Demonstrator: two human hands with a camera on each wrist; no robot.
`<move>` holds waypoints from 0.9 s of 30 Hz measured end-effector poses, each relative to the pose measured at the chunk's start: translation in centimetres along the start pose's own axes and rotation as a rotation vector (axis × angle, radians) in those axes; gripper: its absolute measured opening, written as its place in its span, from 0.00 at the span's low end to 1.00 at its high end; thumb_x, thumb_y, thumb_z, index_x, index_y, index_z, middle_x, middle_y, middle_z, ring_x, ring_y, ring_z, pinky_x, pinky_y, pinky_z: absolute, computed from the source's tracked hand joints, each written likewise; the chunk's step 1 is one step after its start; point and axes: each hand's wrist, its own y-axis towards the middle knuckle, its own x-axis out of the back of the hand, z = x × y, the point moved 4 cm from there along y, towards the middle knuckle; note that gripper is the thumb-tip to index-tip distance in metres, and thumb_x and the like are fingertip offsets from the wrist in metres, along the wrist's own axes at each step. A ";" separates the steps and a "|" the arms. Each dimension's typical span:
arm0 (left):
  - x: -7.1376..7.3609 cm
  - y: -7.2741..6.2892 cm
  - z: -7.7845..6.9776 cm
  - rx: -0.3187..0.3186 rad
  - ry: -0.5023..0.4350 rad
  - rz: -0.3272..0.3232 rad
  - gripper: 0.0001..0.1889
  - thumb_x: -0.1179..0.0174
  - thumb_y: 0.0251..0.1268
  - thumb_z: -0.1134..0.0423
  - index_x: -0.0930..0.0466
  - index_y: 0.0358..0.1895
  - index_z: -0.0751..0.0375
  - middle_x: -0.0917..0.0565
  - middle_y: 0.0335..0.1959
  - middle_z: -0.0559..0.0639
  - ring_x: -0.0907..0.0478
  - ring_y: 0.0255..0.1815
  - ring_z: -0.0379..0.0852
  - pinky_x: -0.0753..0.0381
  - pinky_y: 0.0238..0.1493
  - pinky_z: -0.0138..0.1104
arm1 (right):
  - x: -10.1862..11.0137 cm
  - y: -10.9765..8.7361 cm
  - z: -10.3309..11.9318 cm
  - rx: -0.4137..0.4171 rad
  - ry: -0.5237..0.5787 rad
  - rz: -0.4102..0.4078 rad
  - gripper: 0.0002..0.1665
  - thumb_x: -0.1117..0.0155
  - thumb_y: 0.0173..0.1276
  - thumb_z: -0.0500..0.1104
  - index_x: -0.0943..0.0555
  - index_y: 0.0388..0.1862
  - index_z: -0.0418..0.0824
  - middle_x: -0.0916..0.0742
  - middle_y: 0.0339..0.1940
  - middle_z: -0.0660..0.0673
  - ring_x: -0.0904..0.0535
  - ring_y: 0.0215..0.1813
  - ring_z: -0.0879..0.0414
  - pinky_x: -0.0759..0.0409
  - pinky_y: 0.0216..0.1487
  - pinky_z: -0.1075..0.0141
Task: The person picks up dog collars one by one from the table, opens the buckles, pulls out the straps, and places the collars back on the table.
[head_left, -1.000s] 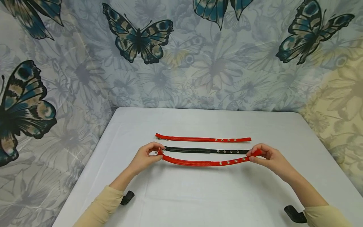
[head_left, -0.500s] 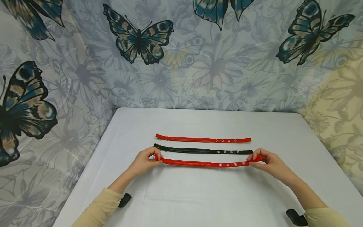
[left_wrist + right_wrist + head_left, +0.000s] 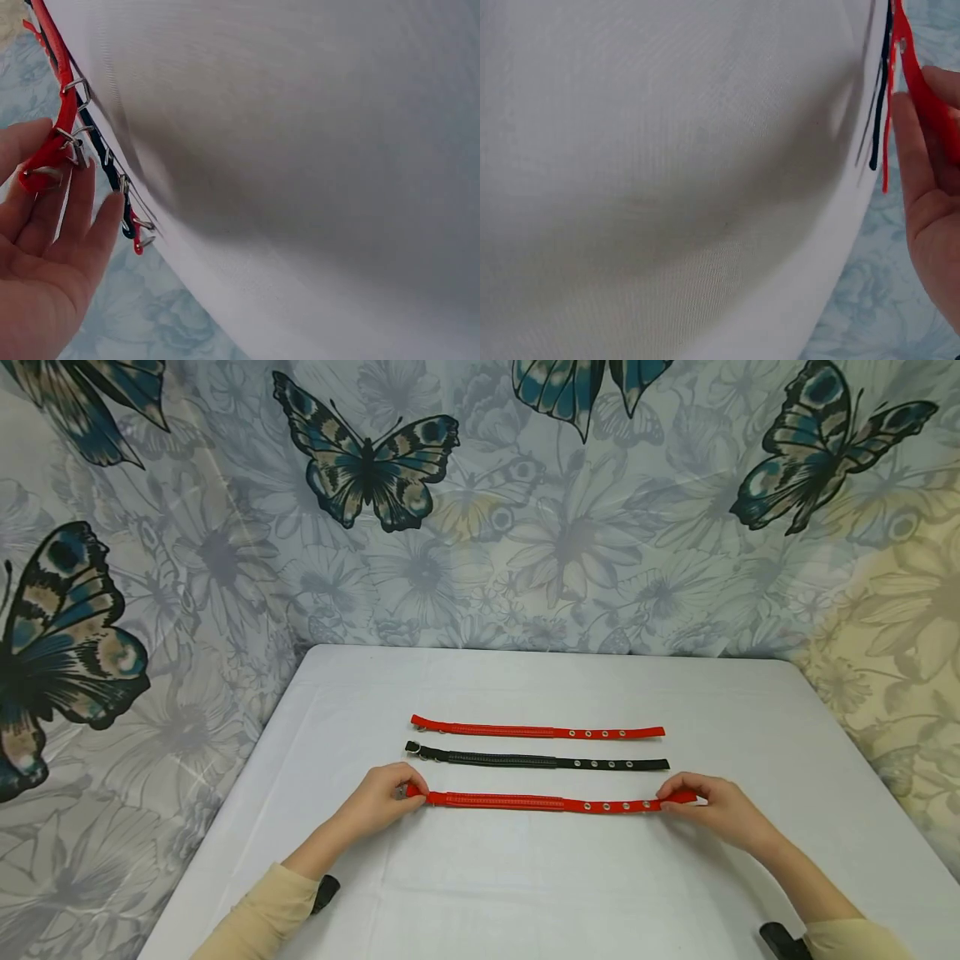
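A red collar with a buckle and a row of metal eyelets stretches nearly straight between my two hands, nearest to me. My left hand pinches its buckle end; the left wrist view shows the metal buckle by the fingertips. At the eyelet end, my right hand grips the strap between thumb and fingers. Just beyond lies a black collar, roughly parallel. Farther back, a second red collar lies along the same direction. Fingers partly hide both ends of the held collar.
All of this is on a table with a white cover. Behind its far edge hangs a floral cloth with printed butterflies. Black wrist devices show at the sleeves.
Both hands have brought the near red collar toward me, away from the black one. Its sag has straightened out. The black collar's ends are now uncovered.
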 end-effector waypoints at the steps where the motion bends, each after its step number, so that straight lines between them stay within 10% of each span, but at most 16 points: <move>1: 0.0 -0.1 -0.1 -0.010 0.037 -0.005 0.05 0.33 0.60 0.69 0.15 0.36 0.54 0.17 0.37 0.40 0.23 0.38 0.40 0.22 0.43 0.36 | -0.1 0.0 0.0 0.000 -0.044 -0.005 0.07 0.29 0.63 0.43 0.16 0.40 0.49 0.14 0.38 0.55 0.23 0.43 0.62 0.23 0.43 0.69; 10: 0.0 -0.7 -1.0 -0.209 0.421 -0.050 0.11 0.34 0.60 0.69 0.13 0.46 0.63 0.13 0.45 0.55 0.18 0.51 0.54 0.20 0.51 0.48 | -1.2 -0.3 0.9 0.143 -0.357 -0.068 0.11 0.24 0.53 0.36 0.12 0.34 0.49 0.15 0.33 0.59 0.24 0.41 0.55 0.22 0.41 0.60; 14: -0.4 -0.9 -0.8 -0.183 0.514 0.010 0.12 0.36 0.63 0.68 0.15 0.49 0.67 0.16 0.49 0.61 0.24 0.59 0.61 0.26 0.57 0.55 | -1.5 -0.2 1.3 0.108 -0.412 -0.050 0.09 0.24 0.52 0.35 0.12 0.33 0.45 0.14 0.32 0.56 0.22 0.41 0.53 0.20 0.43 0.54; 27: -1.0 -0.2 -1.8 -0.147 0.457 0.038 0.15 0.38 0.65 0.69 0.18 0.53 0.70 0.21 0.57 0.66 0.28 0.64 0.61 0.36 0.67 0.52 | -3.2 0.5 5.0 0.153 -0.622 -0.048 0.07 0.25 0.54 0.38 0.16 0.30 0.44 0.17 0.29 0.52 0.21 0.36 0.51 0.19 0.37 0.54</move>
